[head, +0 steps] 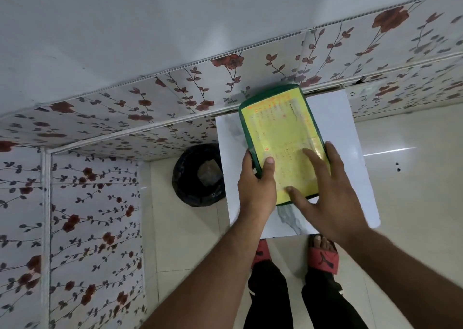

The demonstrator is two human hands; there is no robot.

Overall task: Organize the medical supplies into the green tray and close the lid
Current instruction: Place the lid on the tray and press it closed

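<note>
A green tray with a yellow printed lid point(280, 128) lies on a small white marbled table point(350, 158). The lid covers the tray, so nothing inside shows. My left hand point(258, 183) grips the tray's near left edge, thumb on top of the lid. My right hand point(328, 191) rests flat on the near right part of the lid with fingers spread. No loose medical supplies are in view.
A black bin point(198, 176) stands on the tiled floor just left of the table. Flower-patterned wall panels point(95, 203) run along the left and behind the table. My feet in red sandals point(323, 256) are at the table's near edge.
</note>
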